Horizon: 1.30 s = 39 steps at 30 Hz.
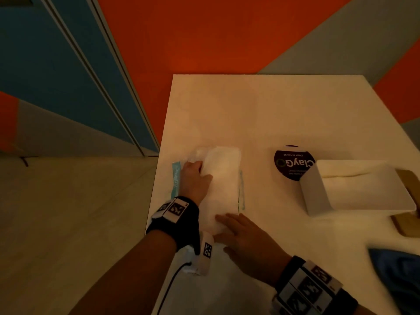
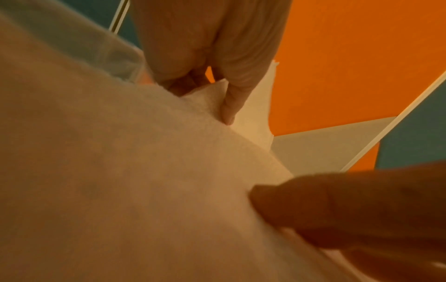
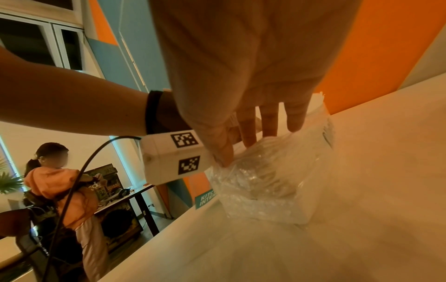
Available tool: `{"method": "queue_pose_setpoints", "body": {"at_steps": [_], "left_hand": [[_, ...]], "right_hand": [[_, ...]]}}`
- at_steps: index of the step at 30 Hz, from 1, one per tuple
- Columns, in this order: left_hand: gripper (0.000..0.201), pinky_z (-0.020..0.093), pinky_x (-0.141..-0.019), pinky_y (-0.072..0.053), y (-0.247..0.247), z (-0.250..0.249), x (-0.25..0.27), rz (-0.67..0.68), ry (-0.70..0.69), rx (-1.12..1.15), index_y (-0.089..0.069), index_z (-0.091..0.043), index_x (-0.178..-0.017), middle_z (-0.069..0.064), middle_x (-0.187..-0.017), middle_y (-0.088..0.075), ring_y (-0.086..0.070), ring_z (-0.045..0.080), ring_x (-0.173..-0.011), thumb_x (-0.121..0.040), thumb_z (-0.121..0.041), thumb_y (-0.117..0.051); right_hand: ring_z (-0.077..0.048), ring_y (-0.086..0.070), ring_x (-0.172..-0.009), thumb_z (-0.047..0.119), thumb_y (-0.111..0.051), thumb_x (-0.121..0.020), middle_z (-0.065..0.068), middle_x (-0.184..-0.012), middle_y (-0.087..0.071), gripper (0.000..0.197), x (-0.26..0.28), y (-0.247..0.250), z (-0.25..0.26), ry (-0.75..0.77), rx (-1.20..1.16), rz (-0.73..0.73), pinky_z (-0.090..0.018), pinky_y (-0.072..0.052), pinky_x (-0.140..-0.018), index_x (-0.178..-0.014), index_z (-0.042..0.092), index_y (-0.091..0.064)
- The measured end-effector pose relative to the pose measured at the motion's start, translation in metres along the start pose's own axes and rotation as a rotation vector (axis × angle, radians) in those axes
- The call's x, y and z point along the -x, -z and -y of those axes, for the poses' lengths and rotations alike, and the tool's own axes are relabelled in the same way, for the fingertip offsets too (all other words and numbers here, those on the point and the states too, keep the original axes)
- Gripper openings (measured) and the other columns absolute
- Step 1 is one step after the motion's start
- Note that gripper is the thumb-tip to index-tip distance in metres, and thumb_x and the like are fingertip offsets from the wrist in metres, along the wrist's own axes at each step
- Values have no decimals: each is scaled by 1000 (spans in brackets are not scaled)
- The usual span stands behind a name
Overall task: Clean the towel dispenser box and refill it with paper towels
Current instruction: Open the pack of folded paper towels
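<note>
a: near first, bottom centre of the head view. right hand (image 1: 245, 235) lies flat on the near end of the paper towel pack (image 1: 223, 187), fingers straight and a little spread, pressing on the clear wrap, not curled round it.

b: risk there?

a: my guess is the wrap is slick. in the right wrist view the fingertips (image 3: 248, 141) sit on crinkled plastic, so the palm could slide and the pack skid toward the near table (image 1: 284, 114) edge.

b: left hand?

a: left hand (image 1: 195, 176) is mid-frame, at the far left corner of the pack. fingers curled and clamped on the top sheets, thumb under a fold in the left wrist view. looks like it's working towels out of the open wrap.

b: so tearing?

a: likely hazard. pulling one corner while the other end is pinned could rip the top sheets or drag out a crooked fan rather than a clean stack. the pack also sits near the left table edge, so a hard tug could tip it over the side.

b: and the box?

a: towel dispenser box (image 1: 354, 187) is right of centre, well apart from the pack, lying open, with something white in it. it partly overlaps a round dark sticker (image 1: 288, 164). a messy stack may not seat flat in it. can't tell if the box is clean.

b: further out?

a: just orange and blue wall, upper frame.
</note>
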<state>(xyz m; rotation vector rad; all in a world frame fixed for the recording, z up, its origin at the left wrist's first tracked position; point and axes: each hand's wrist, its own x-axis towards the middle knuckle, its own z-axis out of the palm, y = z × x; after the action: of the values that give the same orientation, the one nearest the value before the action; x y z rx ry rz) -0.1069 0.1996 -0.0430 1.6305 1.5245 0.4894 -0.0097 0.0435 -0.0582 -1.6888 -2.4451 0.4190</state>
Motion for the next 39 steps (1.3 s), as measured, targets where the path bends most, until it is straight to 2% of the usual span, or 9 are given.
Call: {"method": "queue_pose_setpoints", "body": {"at_steps": [11,14,16,18,22,27,34,36,39], "left_hand": [[27,24,-80,-36,-1,1,3,14,-93,19,-52,-3,-101,8,-95,-54,-50,25,-93,-76,5,-56],[30,37,-91,-38,-1,-1,7,-19,-70,27,-50,-5,-104,7,-94,-53,-51,27,-95,-76,0,-58],[36,33,-84,-41,1,0,9,21,-58,163,-50,-6,-108,10,-101,-55,-52,25,-97,-75,5,-57],[43,30,-81,-40,7,0,9,83,-34,329,-52,-8,-113,6,-103,-55,-51,21,-97,-74,11,-56],[53,36,-74,-56,29,8,7,162,74,704,-53,-8,-117,4,-95,-64,-60,27,-92,-70,16,-57],[50,29,-59,-59,42,6,9,324,5,822,-61,-18,-100,-6,-78,-76,-71,14,-77,-56,7,-60],[75,40,-81,-54,44,-6,23,379,-63,737,-46,-16,-124,6,-106,-63,-60,26,-101,-53,3,-62],[74,33,-74,-58,47,-5,25,386,-45,752,-45,-19,-126,1,-106,-65,-64,21,-98,-57,-1,-67],[33,25,-59,-58,47,-8,30,321,13,785,-62,-20,-107,-5,-86,-74,-71,13,-78,-75,-9,-64]], "right_hand": [[-22,-66,-101,32,-88,-46,0,-116,-67,55,-3,8,2,-20,-54,55,-31,-55,-81,-96,37,-64],[-23,-54,-119,27,-77,-66,-2,-132,-56,47,-3,11,1,-57,-155,85,-38,-43,-100,-109,32,-58],[-3,-35,-130,30,-57,-83,9,-138,-44,30,0,17,0,-137,-428,55,-28,-24,-112,-111,33,-50],[18,-36,-118,32,-50,-81,18,-125,-48,18,0,27,-3,-267,-723,-80,-10,-27,-103,-97,39,-43],[-8,-50,-106,8,-67,-77,12,-104,-50,39,-14,54,-23,-540,-1003,-571,-21,-36,-99,-95,33,-42],[-21,-50,-113,3,-70,-74,-5,-115,-54,75,-54,73,-32,-642,-1284,-422,-35,-40,-101,-135,17,-29],[3,-60,-92,-13,-59,-67,1,-105,-61,57,-78,73,-9,-412,-1377,-528,-15,-54,-75,-100,34,-52],[-2,-62,-95,-13,-62,-68,1,-104,-62,55,-76,71,-11,-420,-1376,-542,-22,-55,-80,-100,31,-54],[-28,-56,-111,-11,-66,-71,-13,-121,-58,54,-74,74,-11,-514,-1424,-529,-50,-50,-92,-116,14,-50]]}}
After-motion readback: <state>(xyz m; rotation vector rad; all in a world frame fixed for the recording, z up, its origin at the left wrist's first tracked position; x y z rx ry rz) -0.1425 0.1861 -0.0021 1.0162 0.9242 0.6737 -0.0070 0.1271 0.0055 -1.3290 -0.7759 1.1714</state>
